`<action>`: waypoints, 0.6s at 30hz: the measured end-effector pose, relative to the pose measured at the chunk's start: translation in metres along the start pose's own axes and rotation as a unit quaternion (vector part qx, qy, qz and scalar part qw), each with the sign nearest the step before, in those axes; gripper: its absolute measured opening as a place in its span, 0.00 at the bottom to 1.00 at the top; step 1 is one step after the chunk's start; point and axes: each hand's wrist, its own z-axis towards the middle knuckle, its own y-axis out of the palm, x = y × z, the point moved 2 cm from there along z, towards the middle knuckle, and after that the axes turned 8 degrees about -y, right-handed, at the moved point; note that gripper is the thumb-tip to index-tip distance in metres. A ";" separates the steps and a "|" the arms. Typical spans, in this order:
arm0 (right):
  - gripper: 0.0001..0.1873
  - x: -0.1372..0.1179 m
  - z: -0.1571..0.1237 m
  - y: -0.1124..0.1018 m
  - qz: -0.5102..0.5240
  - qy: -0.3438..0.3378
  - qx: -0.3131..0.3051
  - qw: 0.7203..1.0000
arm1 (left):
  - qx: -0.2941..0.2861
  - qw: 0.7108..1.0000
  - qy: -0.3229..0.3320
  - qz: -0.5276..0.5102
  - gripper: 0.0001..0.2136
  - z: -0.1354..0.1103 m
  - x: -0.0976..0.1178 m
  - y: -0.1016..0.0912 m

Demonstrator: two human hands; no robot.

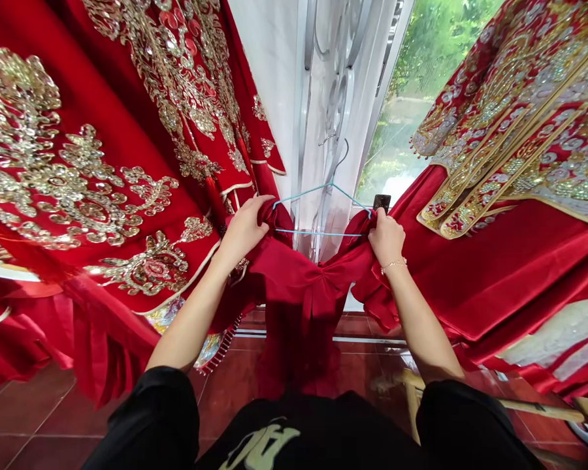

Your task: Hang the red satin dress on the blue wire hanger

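Observation:
A plain red satin garment [304, 294] hangs in front of me from a light blue wire hanger [323, 196]. My left hand [245, 228] is closed on the red cloth at the hanger's left end. My right hand [387, 238], with a thin bracelet at the wrist, is closed on the cloth at the hanger's right end. The hanger's hook rises toward a white sheer curtain [333, 98]. A pleat of the garment falls down the middle between my arms.
Red robes with gold embroidery hang close on the left [102, 163] and on the right [519, 117]. A window with greenery [421, 72] is behind the curtain. A small dark clip [381, 202] shows beside my right hand. Red floor tiles [29, 411] lie below, a wooden piece [534, 408] at lower right.

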 end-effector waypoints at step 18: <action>0.17 0.007 -0.036 -0.032 -0.044 -0.004 -0.034 0.998 | -0.101 0.993 0.052 -0.028 0.30 0.025 -0.019 -0.013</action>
